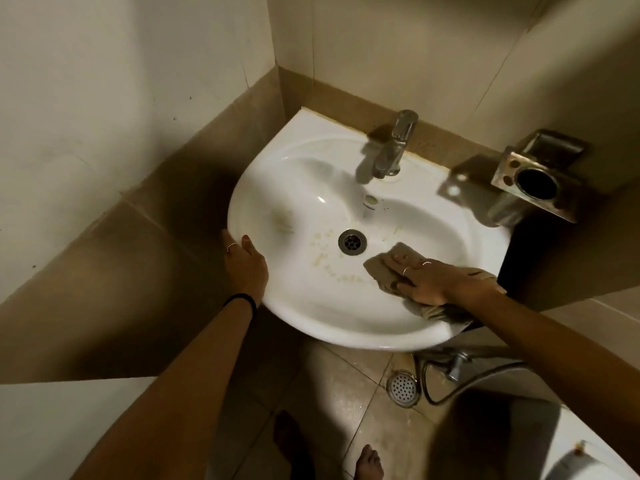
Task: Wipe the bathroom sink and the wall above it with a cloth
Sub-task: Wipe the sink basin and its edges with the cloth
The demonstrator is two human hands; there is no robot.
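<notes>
A white bathroom sink [311, 306] fills the middle of the view, with a metal drain [352, 241] and yellowish stains scattered around it in the basin. My right hand [427, 280] lies flat on a beige cloth [381, 268], pressing it against the basin's right inner slope just right of the drain. The cloth's other end hangs over the sink's front right rim. My left hand [246, 261] grips the sink's left rim, fingers curled over the edge. The wall above the sink [398, 46] is pale tile with a brown band along its base.
A chrome tap [394, 147] stands at the sink's back. A metal toothbrush holder [533, 181] is mounted on the wall at right. Below are a floor drain [401, 389], a hose and valve [457, 367], my bare feet, and a white fixture at bottom right.
</notes>
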